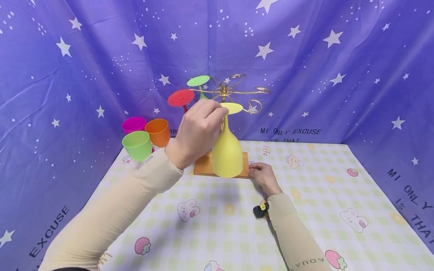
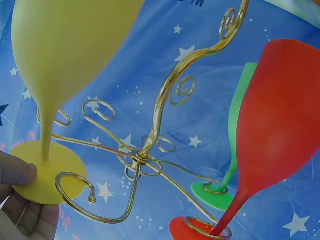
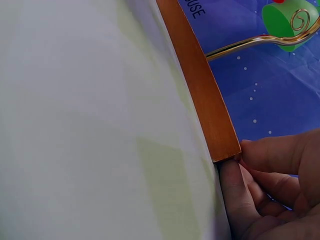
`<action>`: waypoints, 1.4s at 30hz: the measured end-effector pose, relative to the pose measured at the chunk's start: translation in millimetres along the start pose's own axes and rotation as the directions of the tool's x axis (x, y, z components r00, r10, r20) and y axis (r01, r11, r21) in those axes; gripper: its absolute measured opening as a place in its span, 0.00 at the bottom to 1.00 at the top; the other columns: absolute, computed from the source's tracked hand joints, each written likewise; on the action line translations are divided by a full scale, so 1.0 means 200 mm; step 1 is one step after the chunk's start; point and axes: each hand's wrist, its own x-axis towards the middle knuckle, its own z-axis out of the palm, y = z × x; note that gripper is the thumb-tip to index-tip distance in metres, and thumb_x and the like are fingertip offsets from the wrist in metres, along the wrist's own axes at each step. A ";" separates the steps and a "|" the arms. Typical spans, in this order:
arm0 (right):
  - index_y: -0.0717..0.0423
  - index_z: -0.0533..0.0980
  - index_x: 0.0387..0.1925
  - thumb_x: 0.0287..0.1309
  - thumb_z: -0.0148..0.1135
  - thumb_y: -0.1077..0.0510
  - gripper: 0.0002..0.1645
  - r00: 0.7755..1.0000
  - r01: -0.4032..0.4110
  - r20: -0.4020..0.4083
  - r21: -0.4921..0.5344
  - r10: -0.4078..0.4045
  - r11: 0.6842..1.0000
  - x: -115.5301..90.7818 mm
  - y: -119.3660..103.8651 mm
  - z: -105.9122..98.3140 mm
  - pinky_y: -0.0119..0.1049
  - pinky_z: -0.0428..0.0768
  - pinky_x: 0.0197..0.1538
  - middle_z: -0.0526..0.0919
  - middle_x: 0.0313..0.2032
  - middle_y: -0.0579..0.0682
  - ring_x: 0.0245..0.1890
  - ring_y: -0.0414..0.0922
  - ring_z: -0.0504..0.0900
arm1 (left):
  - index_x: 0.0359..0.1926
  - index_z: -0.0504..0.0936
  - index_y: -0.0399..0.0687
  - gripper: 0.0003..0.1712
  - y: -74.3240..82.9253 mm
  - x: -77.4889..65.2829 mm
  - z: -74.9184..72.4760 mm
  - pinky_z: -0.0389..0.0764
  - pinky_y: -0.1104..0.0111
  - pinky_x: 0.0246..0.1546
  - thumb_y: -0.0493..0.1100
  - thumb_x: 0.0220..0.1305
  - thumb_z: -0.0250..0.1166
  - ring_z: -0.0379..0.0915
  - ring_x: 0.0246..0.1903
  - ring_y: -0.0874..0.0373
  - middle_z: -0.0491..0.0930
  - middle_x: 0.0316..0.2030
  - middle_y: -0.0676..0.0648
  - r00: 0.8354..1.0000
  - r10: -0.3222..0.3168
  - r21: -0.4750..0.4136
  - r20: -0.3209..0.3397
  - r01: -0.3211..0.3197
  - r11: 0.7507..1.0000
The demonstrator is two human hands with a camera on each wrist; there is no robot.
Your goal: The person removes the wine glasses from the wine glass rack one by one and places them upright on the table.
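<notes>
My left hand [image 1: 202, 130] pinches the rim of the foot of a yellow goblet [image 1: 228, 154], which hangs upside down in front of a gold wire rack [image 1: 223, 90]. In the left wrist view, the yellow foot is beside an open wire loop [image 2: 75, 192]; whether they touch I cannot tell. A red goblet [image 2: 280, 115] and a green goblet [image 2: 235, 130] hang by their feet from other loops. My right hand [image 1: 265, 178] grips the right end of the rack's wooden base [image 3: 205, 100], thumb and finger at its corner. The yellow bowl hides part of the base in the head view.
At the table's left, a magenta cup [image 1: 133, 124], an orange cup [image 1: 158, 131] and a light green cup [image 1: 137, 145] stand with mouths up, close together behind my left sleeve. A checked cloth [image 1: 203, 237] covers the table. A starry purple curtain [image 1: 217, 37] surrounds it.
</notes>
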 end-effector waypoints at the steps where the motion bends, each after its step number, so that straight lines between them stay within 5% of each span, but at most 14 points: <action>1: 0.63 0.78 0.49 0.57 0.60 0.64 0.17 1.000 0.004 0.001 0.001 -0.004 1.000 0.00 0.00 0.00 0.42 0.74 0.50 0.78 0.49 0.58 0.47 0.51 0.75 | 0.31 0.81 0.34 0.10 0.00 -0.01 0.00 0.76 0.63 0.34 0.25 0.55 0.53 0.71 0.28 0.48 0.77 0.28 0.42 1.000 0.007 -0.001 -0.005 -0.007 1.000; 20: 0.62 0.78 0.49 0.58 0.60 0.63 0.17 1.000 0.011 0.008 0.004 -0.011 1.000 -0.01 0.00 0.00 0.40 0.74 0.48 0.78 0.51 0.58 0.46 0.50 0.75 | 0.31 0.82 0.36 0.07 0.11 -0.08 -0.03 0.79 0.64 0.34 0.25 0.51 0.61 0.73 0.29 0.51 0.78 0.28 0.43 0.995 0.058 0.010 -0.077 -0.057 0.998; 42: 0.64 0.76 0.52 0.60 0.60 0.63 0.19 0.998 -0.033 0.054 0.133 0.026 0.991 -0.01 -0.02 -0.02 0.42 0.74 0.55 0.77 0.53 0.59 0.49 0.50 0.77 | 0.32 0.82 0.36 0.10 0.06 -0.36 0.03 0.79 0.63 0.37 0.25 0.53 0.57 0.73 0.31 0.50 0.78 0.29 0.42 0.989 -0.142 0.004 -0.044 0.143 0.990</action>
